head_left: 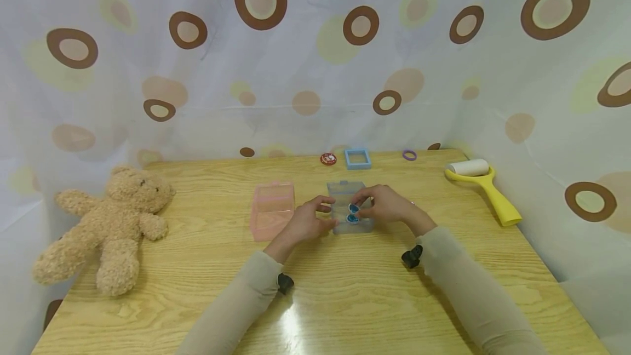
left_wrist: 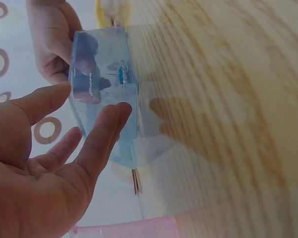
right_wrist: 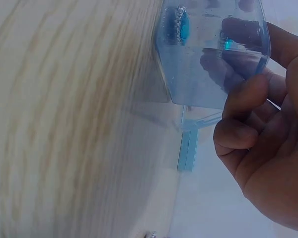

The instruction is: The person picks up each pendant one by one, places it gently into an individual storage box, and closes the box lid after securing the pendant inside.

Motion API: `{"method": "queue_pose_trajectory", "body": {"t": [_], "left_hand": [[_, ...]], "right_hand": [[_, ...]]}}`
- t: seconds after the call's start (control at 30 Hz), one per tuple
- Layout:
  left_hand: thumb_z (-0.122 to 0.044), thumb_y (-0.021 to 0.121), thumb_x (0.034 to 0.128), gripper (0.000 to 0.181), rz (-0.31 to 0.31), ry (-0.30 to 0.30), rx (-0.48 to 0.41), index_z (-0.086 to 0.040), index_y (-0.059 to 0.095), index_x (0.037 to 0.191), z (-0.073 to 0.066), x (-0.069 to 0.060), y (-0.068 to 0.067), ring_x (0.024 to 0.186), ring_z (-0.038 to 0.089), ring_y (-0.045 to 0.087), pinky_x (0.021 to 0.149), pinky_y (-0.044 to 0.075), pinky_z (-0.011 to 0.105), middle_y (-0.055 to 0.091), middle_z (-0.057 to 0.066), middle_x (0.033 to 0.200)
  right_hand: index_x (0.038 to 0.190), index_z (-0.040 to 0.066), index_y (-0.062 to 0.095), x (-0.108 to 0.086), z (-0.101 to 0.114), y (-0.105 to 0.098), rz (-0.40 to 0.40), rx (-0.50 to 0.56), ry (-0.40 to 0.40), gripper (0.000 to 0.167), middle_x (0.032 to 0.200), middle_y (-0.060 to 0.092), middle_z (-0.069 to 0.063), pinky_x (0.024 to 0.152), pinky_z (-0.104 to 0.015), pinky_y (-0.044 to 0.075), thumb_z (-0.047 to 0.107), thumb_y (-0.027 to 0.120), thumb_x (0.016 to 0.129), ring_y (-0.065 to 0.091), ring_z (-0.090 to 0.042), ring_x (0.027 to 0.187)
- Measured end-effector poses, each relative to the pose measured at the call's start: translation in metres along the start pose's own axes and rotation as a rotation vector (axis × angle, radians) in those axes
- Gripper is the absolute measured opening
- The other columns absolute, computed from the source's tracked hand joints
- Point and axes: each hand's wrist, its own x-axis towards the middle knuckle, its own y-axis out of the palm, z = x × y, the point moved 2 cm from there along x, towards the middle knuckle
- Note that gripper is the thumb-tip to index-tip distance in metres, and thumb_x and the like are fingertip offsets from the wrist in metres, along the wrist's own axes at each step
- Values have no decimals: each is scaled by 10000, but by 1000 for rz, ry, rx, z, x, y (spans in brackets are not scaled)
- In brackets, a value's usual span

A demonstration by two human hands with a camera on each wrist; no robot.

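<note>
In the head view, the right hand (head_left: 386, 204) pinches one blue gem (head_left: 354, 208) at the clear box (head_left: 352, 229); a second gem (head_left: 352, 218) sits just below its fingertips. The left hand (head_left: 308, 222) — fingers loose, grasping nothing — is at the box's other side, with a pink box (head_left: 266, 219) to its left on the worktop (head_left: 345, 289).

In the left wrist view, that hand's fingers spread beside the clear box; whether they touch, I cannot tell.

In the right wrist view, the pinching fingertips show through the box's wall — the second gem apart from them.
</note>
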Motion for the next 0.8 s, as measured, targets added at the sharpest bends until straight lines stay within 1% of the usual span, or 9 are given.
{"method": "queue_pose_trajectory", "body": {"t": [0.17,0.23,0.43,0.67,0.8], "left_hand": [[-228,728,921,515,-6,-4,3,-136,546,1394,0,0,0,1222,373,612,990,516,500,655,175,1317],[-226,725,923,513,-6,-7,-1,-141,546,1396,0,-1,1,1219,374,614,988,518,499,655,174,1317],[-235,726,921,518,-2,-27,-17,-156,546,1400,1,0,1,1213,366,613,971,523,488,652,167,1315],[-234,732,915,520,-3,-46,-31,-171,550,1398,-1,-1,1,1185,347,631,958,527,462,653,160,1314],[-232,734,913,517,-5,-45,-26,-170,554,1394,0,0,1,1158,333,646,936,536,444,656,157,1307]], "right_hand": [[1181,167,717,1,3,2,3,-46,5,298,1095,729,-5,876,-410,549,236,753,893,673,-235,1048],[1177,160,718,1,4,3,9,-55,2,291,1101,730,-10,886,-425,550,236,750,898,674,-244,1056],[1157,114,718,0,9,3,25,-68,0,286,1090,740,-35,903,-447,549,234,742,899,683,-268,1050],[1174,99,713,-3,11,0,24,-59,-4,293,1111,737,-53,910,-466,545,229,727,912,678,-289,1071],[1179,110,708,-4,10,-3,10,-38,-17,293,1103,735,-42,871,-427,559,231,726,912,686,-261,1045]]}}
